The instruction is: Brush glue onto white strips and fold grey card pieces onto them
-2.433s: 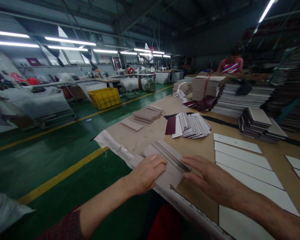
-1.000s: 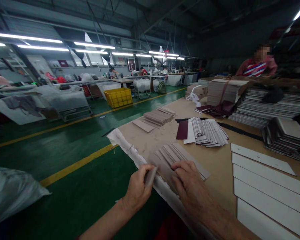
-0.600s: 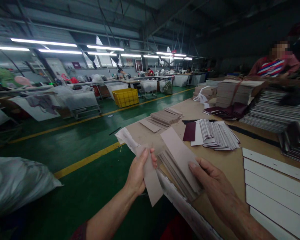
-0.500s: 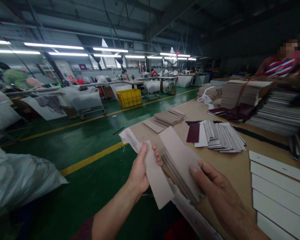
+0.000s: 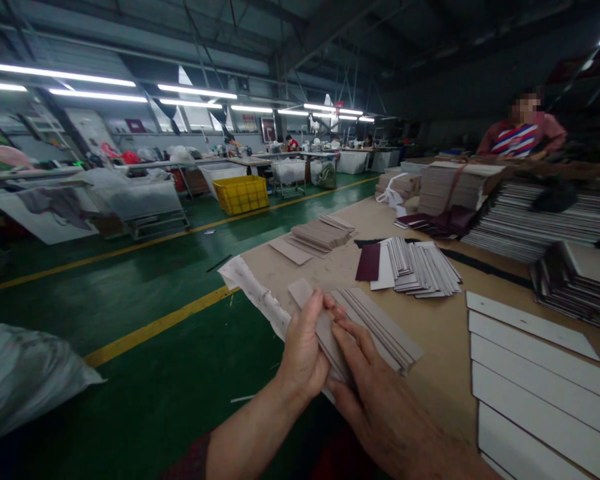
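My left hand (image 5: 305, 350) is closed round the left edge of some beige strips (image 5: 303, 293), its thumb on top. My right hand (image 5: 370, 373) presses on the same strips from the right, its fingers meeting those of my left hand, so much of the strips is hidden. Just beyond, a fanned row of beige strips (image 5: 380, 323) lies on the brown-covered table (image 5: 430, 360). Farther back are another beige stack (image 5: 320, 237) and a fan of white pieces (image 5: 420, 267) with a maroon piece (image 5: 368, 262) at its left end.
Large white panels (image 5: 535, 373) overlap at the right. Tall stacks of boards (image 5: 545, 213) stand at the back right, with a person (image 5: 520, 137) behind. A yellow crate (image 5: 241, 195) is on the green floor, and a pale sack (image 5: 30, 373) lies at the lower left.
My hands have come together; the two strips held apart before are now between them. The view has turned right, so the table and crate appear farther left.
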The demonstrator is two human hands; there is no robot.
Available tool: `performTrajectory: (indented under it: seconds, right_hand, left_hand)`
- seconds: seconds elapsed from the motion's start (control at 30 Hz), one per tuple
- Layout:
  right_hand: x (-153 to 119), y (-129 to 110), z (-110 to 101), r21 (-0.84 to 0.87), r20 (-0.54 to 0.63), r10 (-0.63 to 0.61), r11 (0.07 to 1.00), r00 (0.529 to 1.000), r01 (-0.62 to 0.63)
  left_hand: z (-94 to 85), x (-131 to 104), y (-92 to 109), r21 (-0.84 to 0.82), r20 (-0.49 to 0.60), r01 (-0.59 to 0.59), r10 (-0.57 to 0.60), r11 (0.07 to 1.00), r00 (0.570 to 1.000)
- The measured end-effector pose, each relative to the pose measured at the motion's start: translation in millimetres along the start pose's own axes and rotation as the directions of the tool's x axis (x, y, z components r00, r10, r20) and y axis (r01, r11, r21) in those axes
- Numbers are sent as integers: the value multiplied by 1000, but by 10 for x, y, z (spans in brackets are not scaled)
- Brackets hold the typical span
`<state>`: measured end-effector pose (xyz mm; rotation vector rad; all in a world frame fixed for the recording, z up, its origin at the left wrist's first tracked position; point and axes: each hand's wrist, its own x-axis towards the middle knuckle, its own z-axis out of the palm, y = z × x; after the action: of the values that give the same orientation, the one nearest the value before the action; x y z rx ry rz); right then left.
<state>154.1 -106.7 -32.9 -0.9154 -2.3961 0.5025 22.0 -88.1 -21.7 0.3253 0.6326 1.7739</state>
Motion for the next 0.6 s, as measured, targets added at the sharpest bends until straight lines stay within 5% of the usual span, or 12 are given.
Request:
performTrajectory:
  seconds: [0.1, 0.17, 0.3, 0.43, 0.6]
  right_hand:
    - [114, 244, -215, 21, -5, 92, 996, 996, -92]
    - [163, 504, -346, -18, -15, 168, 986, 986, -168]
    - [111, 975, -371, -150, 104, 264, 957, 959, -247]
    - [47, 1038, -223, -194, 194, 347, 930, 918, -311]
    - [143, 788, -204, -304, 253, 437, 883, 863, -358]
  left_hand:
    - [-65, 94, 45, 178, 92, -49, 33, 983, 995]
    - [-230, 156, 115, 426, 131, -153, 107, 892, 986]
    - [-660, 155, 169, 873, 206, -275, 207, 403, 956]
    - [-893, 33, 13, 889, 422, -445, 182, 111, 888]
    - [-920, 2, -150, 831, 550, -555, 184, -25, 815]
